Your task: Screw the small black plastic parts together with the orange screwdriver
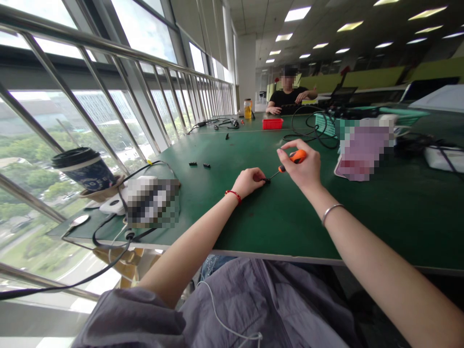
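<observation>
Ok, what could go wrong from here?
The screwdriver in the right grip points toward the left grip; a slip at the black part could jab it. The black part is small and might skid away under pressure. The cup stands near the table's edge, so a knock could tip it.

You had bright daylight from the windows (pixel 145 29) on your left, ceiling lights (pixel 297 14) glowing above a dimmer background, and wide-angle stretching toward the edges.

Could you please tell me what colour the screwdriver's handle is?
The screwdriver's handle is orange with some black, seen best in the head view.
</observation>
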Tool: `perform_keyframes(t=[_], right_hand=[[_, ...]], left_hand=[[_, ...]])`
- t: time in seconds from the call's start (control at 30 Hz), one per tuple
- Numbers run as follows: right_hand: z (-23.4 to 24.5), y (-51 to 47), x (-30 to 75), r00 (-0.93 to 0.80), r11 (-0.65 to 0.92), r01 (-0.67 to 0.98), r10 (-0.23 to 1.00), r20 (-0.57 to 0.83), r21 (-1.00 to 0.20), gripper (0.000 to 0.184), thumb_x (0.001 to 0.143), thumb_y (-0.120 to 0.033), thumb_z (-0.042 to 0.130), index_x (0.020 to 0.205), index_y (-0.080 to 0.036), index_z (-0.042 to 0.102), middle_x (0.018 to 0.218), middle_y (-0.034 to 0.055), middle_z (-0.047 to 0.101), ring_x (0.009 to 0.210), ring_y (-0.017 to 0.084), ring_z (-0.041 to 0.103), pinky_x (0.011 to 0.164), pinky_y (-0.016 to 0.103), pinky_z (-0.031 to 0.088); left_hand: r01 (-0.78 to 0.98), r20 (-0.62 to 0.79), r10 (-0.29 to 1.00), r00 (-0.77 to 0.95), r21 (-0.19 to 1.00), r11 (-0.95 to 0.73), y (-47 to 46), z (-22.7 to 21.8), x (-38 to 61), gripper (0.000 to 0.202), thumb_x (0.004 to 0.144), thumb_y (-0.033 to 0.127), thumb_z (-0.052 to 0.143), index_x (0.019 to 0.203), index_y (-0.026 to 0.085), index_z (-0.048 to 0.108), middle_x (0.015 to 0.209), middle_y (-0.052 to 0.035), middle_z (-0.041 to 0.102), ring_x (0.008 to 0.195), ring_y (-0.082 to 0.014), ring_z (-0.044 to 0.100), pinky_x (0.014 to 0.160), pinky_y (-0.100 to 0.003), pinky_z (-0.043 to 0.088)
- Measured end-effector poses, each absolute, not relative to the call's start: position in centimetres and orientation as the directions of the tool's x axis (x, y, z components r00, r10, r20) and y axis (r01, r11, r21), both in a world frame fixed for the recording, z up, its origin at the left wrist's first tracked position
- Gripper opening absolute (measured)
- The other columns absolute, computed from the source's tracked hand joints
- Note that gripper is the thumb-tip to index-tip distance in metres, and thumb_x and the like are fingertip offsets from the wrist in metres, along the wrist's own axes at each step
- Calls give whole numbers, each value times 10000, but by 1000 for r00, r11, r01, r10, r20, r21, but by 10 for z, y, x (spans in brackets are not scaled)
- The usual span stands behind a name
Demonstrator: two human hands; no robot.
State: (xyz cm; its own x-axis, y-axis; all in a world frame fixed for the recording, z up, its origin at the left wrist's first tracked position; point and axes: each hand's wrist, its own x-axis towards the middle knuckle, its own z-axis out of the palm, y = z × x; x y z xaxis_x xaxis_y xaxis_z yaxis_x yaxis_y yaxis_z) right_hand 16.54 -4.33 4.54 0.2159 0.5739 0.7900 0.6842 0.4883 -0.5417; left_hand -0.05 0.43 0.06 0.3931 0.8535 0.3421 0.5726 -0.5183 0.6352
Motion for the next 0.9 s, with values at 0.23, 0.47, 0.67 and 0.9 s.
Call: perform_keyframes(t=[0.23,0.47,0.67,0.9], right_hand=[[44,-44,165,163,546,662,564,810,-513,246,730,-365,576,930,-223,578,721,2,593,596,159,536,586,292,418],[44,-42,165,230,490,670,578,783,-558,290,749,-504,582,854,-235,573,582,-29,526,577,166,535,602,291,419],[45,-44,165,152,536,654,599,786,-535,182,752,-392,567,795,-219,602,643,-5,577,564,147,514,595,282,415],[45,-43,165,223,498,673,569,792,-547,324,702,-446,623,939,-229,579,623,-28,553,577,166,534,584,292,421]], left_hand=[[587,354,849,391,615,-527,3,1,0,86,706,145,641,784,132,674,730,-21,669,663,-111,570,651,-226,462],[576,353,849,395,625,-527,4,1,0,85,706,146,640,786,134,667,751,-26,677,677,-113,578,659,-226,468],[574,350,850,394,629,-525,5,-1,0,85,707,146,639,786,134,667,744,-24,673,675,-112,577,663,-227,471],[577,357,844,400,617,-534,6,-1,0,93,701,152,643,788,137,672,744,-22,676,677,-112,578,664,-223,475]])
